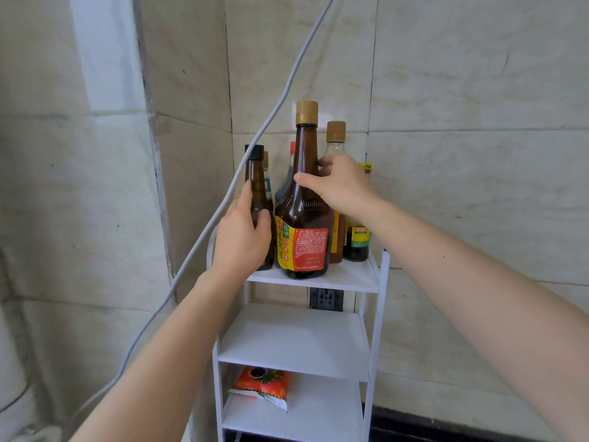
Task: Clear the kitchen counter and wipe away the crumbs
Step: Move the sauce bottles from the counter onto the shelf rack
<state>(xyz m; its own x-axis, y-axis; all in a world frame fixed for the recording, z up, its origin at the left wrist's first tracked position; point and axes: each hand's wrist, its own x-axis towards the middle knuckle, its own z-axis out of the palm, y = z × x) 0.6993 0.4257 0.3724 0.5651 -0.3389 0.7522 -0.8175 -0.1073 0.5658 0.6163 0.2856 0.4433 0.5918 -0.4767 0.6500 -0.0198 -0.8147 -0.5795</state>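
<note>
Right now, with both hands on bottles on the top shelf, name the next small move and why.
Probably release the big bottle: it stands upright on the top shelf, the right hand pinching its neck. The left hand grips the small bottle near the edge.

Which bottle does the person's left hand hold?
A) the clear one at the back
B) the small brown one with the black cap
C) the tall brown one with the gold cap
B: the left hand curls round the small bottle with the black cap; the right hand grips the big bottle with the gold cap.
</note>
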